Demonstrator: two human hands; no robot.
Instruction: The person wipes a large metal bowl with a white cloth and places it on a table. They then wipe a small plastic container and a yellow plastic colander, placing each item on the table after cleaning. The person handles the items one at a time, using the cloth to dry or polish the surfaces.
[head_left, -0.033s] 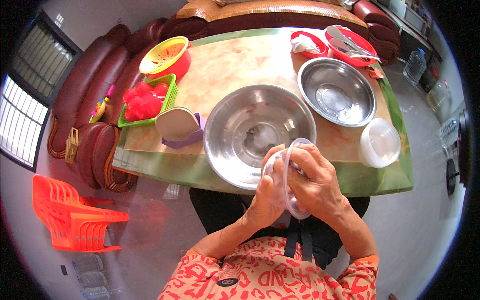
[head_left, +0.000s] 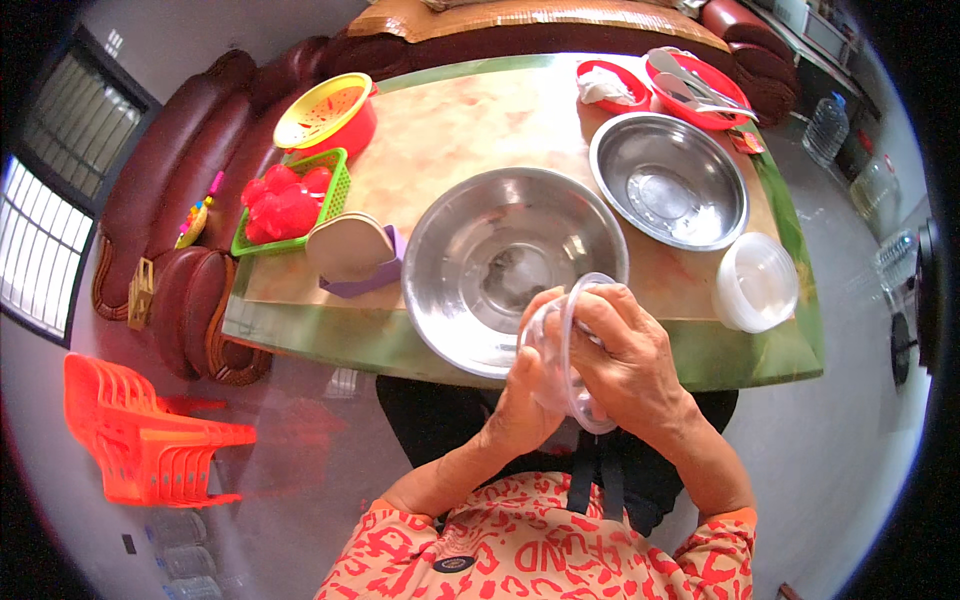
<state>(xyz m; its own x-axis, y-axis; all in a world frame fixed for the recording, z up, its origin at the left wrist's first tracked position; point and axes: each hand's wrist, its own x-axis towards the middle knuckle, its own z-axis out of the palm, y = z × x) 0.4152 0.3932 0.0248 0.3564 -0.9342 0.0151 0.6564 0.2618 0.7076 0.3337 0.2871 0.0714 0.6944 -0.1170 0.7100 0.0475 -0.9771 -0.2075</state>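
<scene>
Just over the near rim of a large steel basin (head_left: pixel 430 320), I hold a clear plastic bowl (head_left: pixel 558 388) tipped on its side. My left hand (head_left: pixel 522 398) is closed round its outside. From the rim side, my right hand (head_left: pixel 636 358) reaches into the bowl's mouth with bent fingers, and their tips are hidden. Whether a cloth or anything else is inside the bowl, I cannot tell. A second steel basin (head_left: pixel 670 185) stands to the right. Nearer me on that side is a stack of clear plastic bowls (head_left: pixel 757 285).
At left are a purple box with round lids (head_left: pixel 350 250), a green basket (head_left: pixel 337 195) of red items, and a red pot with yellow strainer (head_left: pixel 335 118). Red basins with a white cloth (head_left: pixel 606 86) and utensils (head_left: pixel 690 90) stand far right. Orange stacked chairs (head_left: pixel 150 440) are on the floor.
The whole view has shifted slightly. Both hands stay on the clear bowl in nearly the same place, with only a small change in finger position.
</scene>
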